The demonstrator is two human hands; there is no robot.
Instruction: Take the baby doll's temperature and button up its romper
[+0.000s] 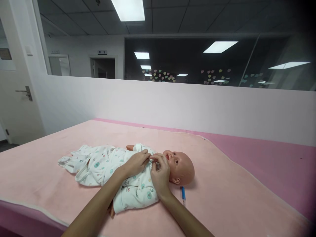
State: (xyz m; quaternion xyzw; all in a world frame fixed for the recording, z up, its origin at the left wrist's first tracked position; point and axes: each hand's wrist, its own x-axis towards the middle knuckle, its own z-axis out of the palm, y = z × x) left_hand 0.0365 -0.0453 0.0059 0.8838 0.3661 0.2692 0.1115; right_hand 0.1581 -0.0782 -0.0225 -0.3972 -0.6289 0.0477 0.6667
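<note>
A baby doll [182, 167] lies on its back with its head to the right, dressed in a white baby outfit [106, 164] printed with small coloured animals. My left hand [137, 163] rests on the doll's chest, its fingers closed on the outfit's front near the neck. Just beside it, my right hand [160, 171] is pinched on the same front edge below the doll's chin. The two sets of fingertips nearly meet, and they hide the exact bit of cloth between them. One doll hand [129, 147] sticks out of the far sleeve.
Below the doll's head lies a thin blue object [183, 193], perhaps a pen or syringe. A pale pink sheet [234, 197] covers a darker pink padded surface [276, 161]. Behind stands a white wall [172, 105] with a window above; a door [19, 92] is at left.
</note>
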